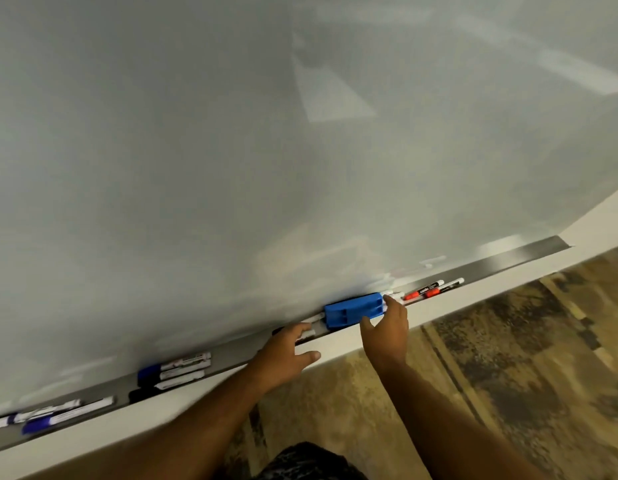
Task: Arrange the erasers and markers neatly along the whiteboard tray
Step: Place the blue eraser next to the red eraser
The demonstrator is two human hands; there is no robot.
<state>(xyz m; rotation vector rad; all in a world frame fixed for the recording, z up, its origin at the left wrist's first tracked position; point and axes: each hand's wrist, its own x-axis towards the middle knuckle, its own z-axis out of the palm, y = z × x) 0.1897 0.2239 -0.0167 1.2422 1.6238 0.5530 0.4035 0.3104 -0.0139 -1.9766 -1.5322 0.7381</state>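
Observation:
A blue eraser (354, 310) lies in the metal whiteboard tray (522, 259) near the middle. My right hand (387, 329) is spread around its right end, forefinger at the far corner, thumb at the near edge. My left hand (286, 351) reaches into the tray just left of the eraser, fingers on a black-capped marker (309, 336), thumb over the tray's front lip. Two red-capped markers (433, 289) lie right of the eraser. A stack of blue and black markers (176, 370) lies further left, and more blue-capped markers (54, 415) at the far left.
The whiteboard (266, 133) fills the upper view and is blank. A white ledge (473, 299) runs below the tray. Below it is a brown patterned carpet (508, 375). The tray's right end stops near the board's corner.

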